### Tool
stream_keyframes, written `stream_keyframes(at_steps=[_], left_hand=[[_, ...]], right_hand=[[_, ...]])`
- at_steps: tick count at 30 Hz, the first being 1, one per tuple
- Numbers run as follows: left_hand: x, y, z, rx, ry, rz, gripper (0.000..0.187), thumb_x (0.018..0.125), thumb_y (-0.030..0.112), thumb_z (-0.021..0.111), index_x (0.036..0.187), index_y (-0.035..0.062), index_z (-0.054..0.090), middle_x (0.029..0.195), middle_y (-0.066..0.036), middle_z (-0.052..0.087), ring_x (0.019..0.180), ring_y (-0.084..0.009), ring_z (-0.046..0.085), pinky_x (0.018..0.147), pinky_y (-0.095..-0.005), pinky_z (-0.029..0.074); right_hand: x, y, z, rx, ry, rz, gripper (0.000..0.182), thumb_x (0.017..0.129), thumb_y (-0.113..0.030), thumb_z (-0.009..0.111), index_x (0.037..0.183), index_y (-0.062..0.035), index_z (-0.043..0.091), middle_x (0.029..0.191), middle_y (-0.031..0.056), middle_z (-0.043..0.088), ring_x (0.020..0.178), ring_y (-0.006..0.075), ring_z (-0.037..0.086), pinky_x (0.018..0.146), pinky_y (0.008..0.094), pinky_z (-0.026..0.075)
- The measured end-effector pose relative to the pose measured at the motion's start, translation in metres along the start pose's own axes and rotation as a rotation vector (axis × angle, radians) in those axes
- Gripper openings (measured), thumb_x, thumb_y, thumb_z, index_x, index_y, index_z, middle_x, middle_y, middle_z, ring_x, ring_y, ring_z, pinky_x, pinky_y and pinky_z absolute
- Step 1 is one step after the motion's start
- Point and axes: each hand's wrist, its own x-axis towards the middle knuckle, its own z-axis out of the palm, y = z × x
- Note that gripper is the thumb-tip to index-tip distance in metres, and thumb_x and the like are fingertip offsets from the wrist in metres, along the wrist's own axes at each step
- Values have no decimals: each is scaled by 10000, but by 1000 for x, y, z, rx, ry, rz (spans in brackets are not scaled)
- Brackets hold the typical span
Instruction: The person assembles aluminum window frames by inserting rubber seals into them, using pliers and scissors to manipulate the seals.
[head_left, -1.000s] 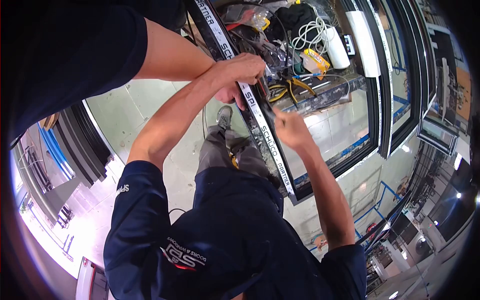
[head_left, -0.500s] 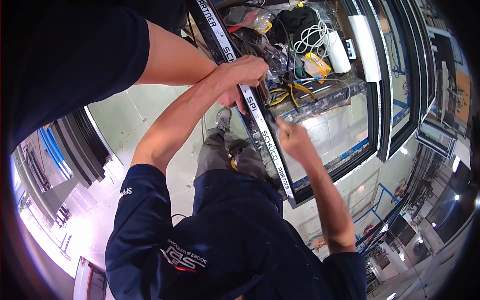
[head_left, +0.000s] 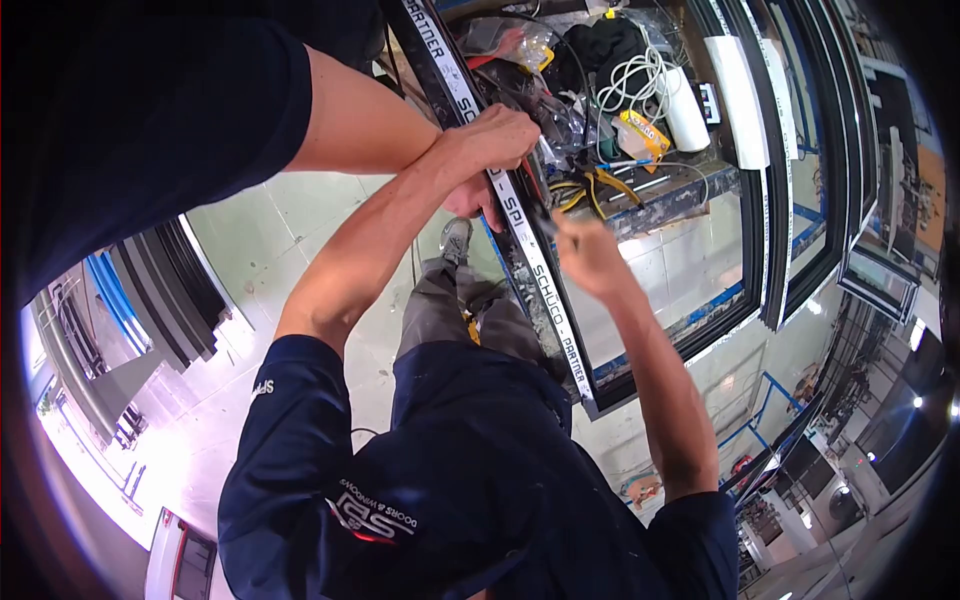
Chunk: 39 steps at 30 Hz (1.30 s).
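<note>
My left hand is closed, knuckles up, right over the black window frame profile with its white printed SCHÜCO film. Whatever is in its fingers is hidden. My right hand makes a fist beside the profile's inner edge, lower down. A blurred dark shape pokes out of it toward the profile; I cannot tell what it is. Below my left wrist, a co-worker's hand rests against the outer side of the same profile, that person's forearm passing under mine.
Inside the frame, a bench tray holds yellow-handled pliers, a coiled white cable, a white roll, a yellow packet and plastic bags. More black frames stand to the right. Dark profiles are stacked at left.
The whole view has shifted slightly rightward. My right fist has moved a little up along the profile, closer to my left hand. My left hand and the co-worker's hand hold their places.
</note>
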Motion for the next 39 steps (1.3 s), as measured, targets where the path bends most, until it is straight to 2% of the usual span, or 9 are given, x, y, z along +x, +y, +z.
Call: stream_keyframes(at_steps=[2, 5, 12, 17, 21, 27, 31, 36, 39], left_hand=[[3, -4, 2, 27, 0, 18, 101, 655, 47, 680, 749, 48, 716, 772, -139, 674, 849, -330, 658, 797, -444, 461], [6, -7, 8, 50, 19, 65, 46, 670, 69, 672, 709, 47, 685, 777, -128, 655, 863, -322, 644, 768, -454, 450], [6, -6, 8, -2, -2, 75, 89, 690, 101, 636, 746, 37, 660, 768, -136, 646, 871, -338, 647, 764, -450, 482], [1, 4, 3, 33, -59, 93, 156, 700, 160, 672, 807, 50, 704, 770, -132, 678, 821, -333, 670, 757, -456, 500], [-3, 18, 14, -66, -91, 113, 200, 707, 181, 731, 875, 77, 755, 799, -126, 701, 829, -308, 685, 765, -406, 514], [-6, 39, 24, -59, -134, 94, 166, 777, 142, 696, 909, 61, 755, 811, -112, 706, 795, -291, 698, 720, -388, 535], [-9, 67, 31, 3, -237, 65, 149, 810, 141, 656, 881, 42, 742, 768, -121, 685, 776, -297, 693, 700, -401, 537], [-5, 80, 59, 120, -192, 293, 120, 760, 130, 646, 798, 32, 704, 709, -133, 646, 748, -317, 658, 695, -420, 525], [-3, 90, 55, 65, -286, 144, 122, 779, 133, 655, 816, 31, 712, 697, -130, 645, 740, -308, 659, 689, -416, 523]], right_hand=[[-29, 19, 5, -25, -4, 41, 366, 869, -99, 522, 1193, 3, 658, 724, 304, 582, 682, 427, 643, 614, 467, 485], [-20, 16, 5, -12, -20, 26, 394, 890, -104, 513, 1246, 30, 618, 609, 247, 513, 522, 175, 548, 539, 359, 446], [-26, 7, 2, 7, -6, 99, 413, 883, -93, 532, 1274, 18, 605, 647, 250, 587, 549, 184, 557, 573, 351, 467], [-69, 57, 10, 446, 36, 131, 402, 876, -56, 557, 1260, 59, 591, 1168, 176, 656, 627, 170, 638, 523, 271, 473], [-82, 37, -16, 764, 169, 208, 316, 862, -1, 543, 1163, 57, 616, 1282, 192, 598, 722, 204, 717, 414, 214, 444], [-80, 69, -14, 848, 680, 80, 58, 869, 6, 569, 901, 53, 576, 887, 219, 694, 519, 156, 596, 389, 219, 387], [-50, 105, -1, 781, 805, -239, 233, 957, -179, 520, 760, -60, 485, 709, 101, 602, 468, 93, 458, 407, 204, 324], [-44, 103, 8, 1296, 465, -371, 342, 1019, -316, 477, 759, -98, 433, 642, 48, 476, 435, 119, 364, 439, 267, 355], [-47, 102, 12, 1433, 319, -500, 500, 1026, -509, 398, 696, -133, 392, 583, -3, 362, 432, 94, 293, 449, 287, 313]])
